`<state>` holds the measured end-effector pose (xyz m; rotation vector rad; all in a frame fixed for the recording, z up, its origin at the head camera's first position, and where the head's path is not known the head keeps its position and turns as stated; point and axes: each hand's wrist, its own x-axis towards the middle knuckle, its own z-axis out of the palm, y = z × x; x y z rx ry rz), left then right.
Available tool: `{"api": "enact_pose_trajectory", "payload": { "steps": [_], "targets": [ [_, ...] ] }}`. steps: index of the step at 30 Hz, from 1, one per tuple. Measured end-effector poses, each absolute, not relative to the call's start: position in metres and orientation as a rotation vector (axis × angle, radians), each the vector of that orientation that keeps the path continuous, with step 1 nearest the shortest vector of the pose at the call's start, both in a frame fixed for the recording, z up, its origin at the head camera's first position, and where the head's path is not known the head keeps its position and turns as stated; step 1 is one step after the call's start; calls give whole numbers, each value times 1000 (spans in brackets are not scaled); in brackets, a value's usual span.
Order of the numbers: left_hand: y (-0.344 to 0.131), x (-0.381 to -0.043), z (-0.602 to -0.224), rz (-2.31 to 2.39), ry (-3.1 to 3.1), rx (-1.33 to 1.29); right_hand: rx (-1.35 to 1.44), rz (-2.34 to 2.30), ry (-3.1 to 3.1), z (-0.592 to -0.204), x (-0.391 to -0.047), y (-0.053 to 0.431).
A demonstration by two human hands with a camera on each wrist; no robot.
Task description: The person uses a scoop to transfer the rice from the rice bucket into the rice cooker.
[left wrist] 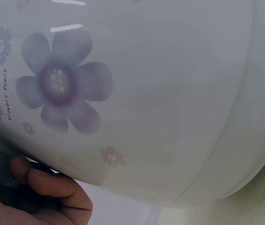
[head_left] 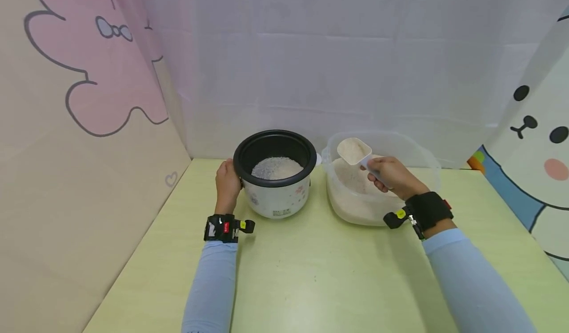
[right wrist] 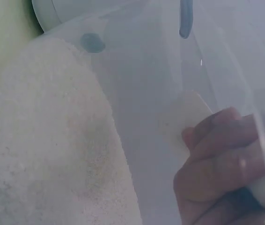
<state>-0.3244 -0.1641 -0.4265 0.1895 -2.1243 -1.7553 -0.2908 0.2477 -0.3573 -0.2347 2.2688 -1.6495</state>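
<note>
In the head view a white rice cooker (head_left: 276,202) with a black rim and flower prints stands open, white rice (head_left: 276,169) inside its dark pot. My left hand (head_left: 227,182) holds it by the left side; the left wrist view shows curled fingers (left wrist: 60,187) at the cooker's side, partly hidden behind its wall. My right hand (head_left: 393,176) grips the handle of a white measuring scoop (head_left: 365,161) heaped with rice. That scoop is above the clear plastic bin (head_left: 409,152), which holds a large amount of rice (right wrist: 53,136).
The cooker and bin stand side by side on a pale yellow-green table (head_left: 302,273), close to a whitish cloth backdrop (head_left: 311,71). Printed cartoon panels, one with a pink figure (head_left: 120,81), line the left and right sides.
</note>
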Motion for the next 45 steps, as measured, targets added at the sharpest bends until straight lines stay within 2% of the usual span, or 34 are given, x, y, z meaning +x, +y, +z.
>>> {"api": "enact_pose_trajectory", "payload": {
  "steps": [11,20,32,45],
  "targets": [
    [-164,-324,-426,-1749,-2118,184,-219,-1821,2227,-343,-287,237],
    [-161,-321,-429,-1735,-2111,182,-235,-2077,1986,-319,-278,204],
    [-162,-319,-426,-1749,-2113,161,-319,-1884,2268,-301,-275,156],
    [-161,-318,-428,-1712,-2101,166,-409,-1696,2534,-306,-261,112]
  ]
}}
